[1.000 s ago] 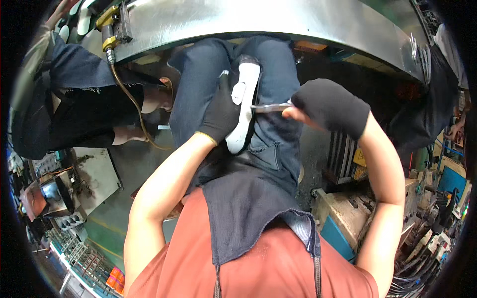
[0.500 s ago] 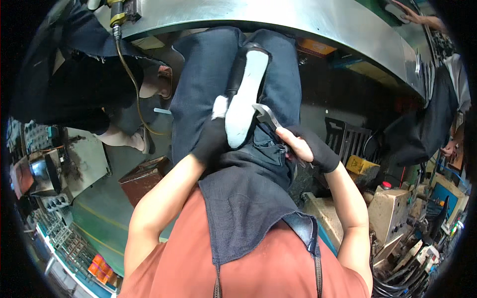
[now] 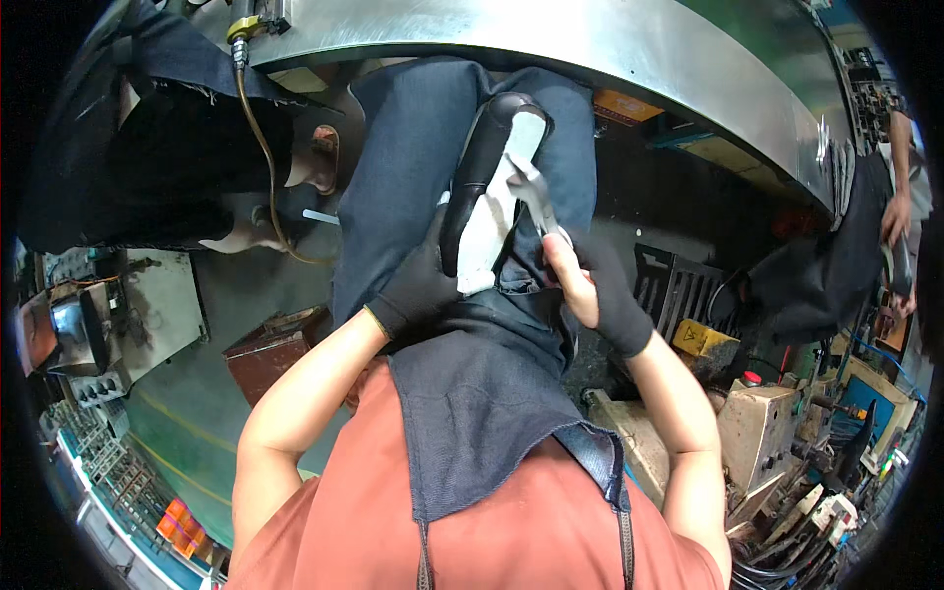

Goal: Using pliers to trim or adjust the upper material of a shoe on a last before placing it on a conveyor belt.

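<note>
A black shoe (image 3: 479,162) with a whitish underside (image 3: 489,218) lies lengthwise on my lap between my thighs. It is tilted, so its black left side shows. My left hand (image 3: 418,288), in a dark glove, is closed around its near left part; a white-wrapped fingertip (image 3: 477,283) presses on the near end. My right hand (image 3: 595,290), gloved with bare thumb, grips metal pincers (image 3: 536,200). Their head is smeared by motion and is over the right edge of the underside; whether it touches I cannot tell. The handles are mostly hidden in my palm.
A curved metal worktable (image 3: 433,29) runs beyond my knees. A hose (image 3: 258,147) hangs at the left beside another person's legs (image 3: 236,177). Another person's hand (image 3: 897,216) is at far right. A brown box (image 3: 270,349) and a yellow box (image 3: 703,339) stand either side.
The shoe has rolled to the right, showing more black side. My left hand's wrapped finger is now at the near end. The pincers have moved up and slightly right along the shoe.
</note>
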{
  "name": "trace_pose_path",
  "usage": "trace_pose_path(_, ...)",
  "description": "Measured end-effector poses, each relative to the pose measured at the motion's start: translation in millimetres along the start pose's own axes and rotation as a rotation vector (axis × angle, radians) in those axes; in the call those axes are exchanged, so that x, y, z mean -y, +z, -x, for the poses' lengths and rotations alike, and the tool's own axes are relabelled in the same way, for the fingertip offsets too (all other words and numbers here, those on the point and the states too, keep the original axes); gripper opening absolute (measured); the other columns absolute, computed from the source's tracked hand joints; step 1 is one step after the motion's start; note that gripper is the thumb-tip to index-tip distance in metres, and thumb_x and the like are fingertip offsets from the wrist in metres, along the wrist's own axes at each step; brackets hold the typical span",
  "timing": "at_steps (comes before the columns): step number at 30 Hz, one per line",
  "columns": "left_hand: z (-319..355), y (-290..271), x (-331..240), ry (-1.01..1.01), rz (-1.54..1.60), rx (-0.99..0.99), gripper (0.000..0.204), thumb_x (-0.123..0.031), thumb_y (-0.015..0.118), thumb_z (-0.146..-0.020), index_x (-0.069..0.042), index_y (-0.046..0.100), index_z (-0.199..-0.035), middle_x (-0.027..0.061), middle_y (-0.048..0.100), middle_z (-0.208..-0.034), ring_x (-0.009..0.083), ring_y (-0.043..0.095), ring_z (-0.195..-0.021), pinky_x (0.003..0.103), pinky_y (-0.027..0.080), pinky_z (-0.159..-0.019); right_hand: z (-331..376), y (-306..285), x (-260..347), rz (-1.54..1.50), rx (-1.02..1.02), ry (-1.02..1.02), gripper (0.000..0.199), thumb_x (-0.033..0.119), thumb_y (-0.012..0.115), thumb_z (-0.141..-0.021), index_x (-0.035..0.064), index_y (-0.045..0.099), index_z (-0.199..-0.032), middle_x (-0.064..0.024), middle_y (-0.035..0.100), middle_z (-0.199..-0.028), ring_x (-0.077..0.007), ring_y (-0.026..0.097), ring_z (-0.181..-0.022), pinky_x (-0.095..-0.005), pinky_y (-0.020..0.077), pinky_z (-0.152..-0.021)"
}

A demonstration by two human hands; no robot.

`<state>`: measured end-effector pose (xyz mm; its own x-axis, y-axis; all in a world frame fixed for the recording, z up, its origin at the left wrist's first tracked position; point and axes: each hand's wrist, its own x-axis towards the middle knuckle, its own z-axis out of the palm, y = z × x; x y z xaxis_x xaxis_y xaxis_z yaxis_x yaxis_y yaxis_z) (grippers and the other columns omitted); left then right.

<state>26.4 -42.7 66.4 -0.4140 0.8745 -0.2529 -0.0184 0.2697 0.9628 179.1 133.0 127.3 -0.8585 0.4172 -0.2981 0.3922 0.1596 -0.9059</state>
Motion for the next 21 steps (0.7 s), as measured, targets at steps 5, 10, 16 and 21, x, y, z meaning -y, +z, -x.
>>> trace_pose_path(5,18,-48,-44,0.124,-0.693,0.052,0.099,-0.039,0.078,-0.080,-0.005,0.020,-0.153,0.0296,0.046,-0.142,0.0429,0.047,-0.130,0.043,0.038,-0.109,-2,4,-16,-0.093,0.138,0.175,0.039,0.034,0.050,-0.103,0.0010,0.058,-0.085,0.0003,0.052,-0.066,-0.0091,0.049,-0.061,-0.0286,0.0403,-0.056)
trace_pose_path(10,17,-125,-148,0.021,-0.108,-0.111,0.076,-0.009,0.084,-0.071,-0.002,0.050,-0.138,0.0094,0.067,-0.112,0.0187,0.064,-0.105,0.035,0.053,-0.090,58,-30,-3,-0.191,0.046,0.313,0.034,0.032,0.047,-0.104,0.0024,0.059,-0.092,-0.0011,0.057,-0.078,-0.0096,0.055,-0.069,-0.0261,0.0469,-0.063)
trace_pose_path(16,-62,-2,-4,0.077,-0.188,-0.171,0.070,-0.015,0.074,-0.085,-0.001,0.042,-0.145,0.0184,0.049,-0.143,0.0244,0.043,-0.136,0.035,0.033,-0.113,54,-19,4,-0.195,0.023,0.270,0.036,0.032,0.051,-0.103,0.0004,0.057,-0.088,-0.0018,0.056,-0.075,-0.0119,0.056,-0.069,-0.0290,0.0461,-0.065)
trace_pose_path(21,-10,-12,-7,-0.249,0.177,0.007,0.084,-0.025,0.075,-0.085,0.007,0.030,-0.148,0.0229,0.038,-0.152,0.0257,0.042,-0.137,0.035,0.033,-0.113,42,-41,1,0.087,0.207,0.284,0.039,0.035,0.051,-0.101,-0.0020,0.060,-0.095,-0.0089,0.060,-0.077,-0.0150,0.054,-0.072,-0.0315,0.0451,-0.067)
